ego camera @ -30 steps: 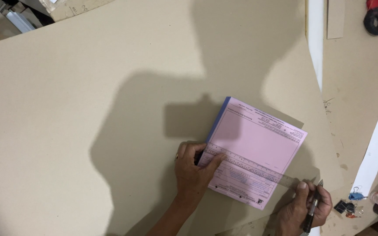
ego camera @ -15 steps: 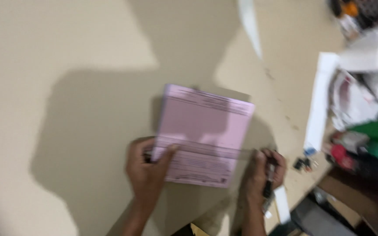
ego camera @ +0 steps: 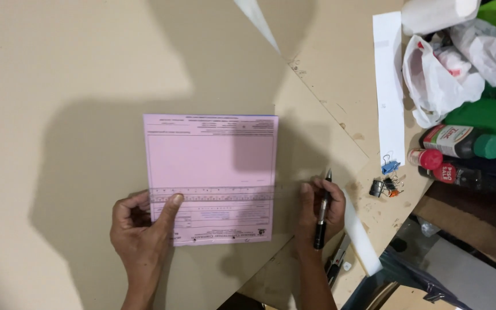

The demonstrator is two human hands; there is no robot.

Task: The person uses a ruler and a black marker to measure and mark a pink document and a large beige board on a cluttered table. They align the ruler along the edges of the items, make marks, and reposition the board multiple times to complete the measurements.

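From the head camera we see a pink printed form (ego camera: 210,178) lying flat on tan cardboard (ego camera: 58,69). A clear ruler (ego camera: 219,194) crosses its lower part, faint and hard to trace at its right end. Our left hand (ego camera: 142,227) presses the ruler's left end with thumb and curled fingers. Our right hand (ego camera: 320,209) has its fingers closed around a black pen (ego camera: 321,215), thumb on the ruler's right end. Binder clips (ego camera: 387,178) and bottles (ego camera: 460,143) lie to the right, partly hidden among plastic bags (ego camera: 440,74).
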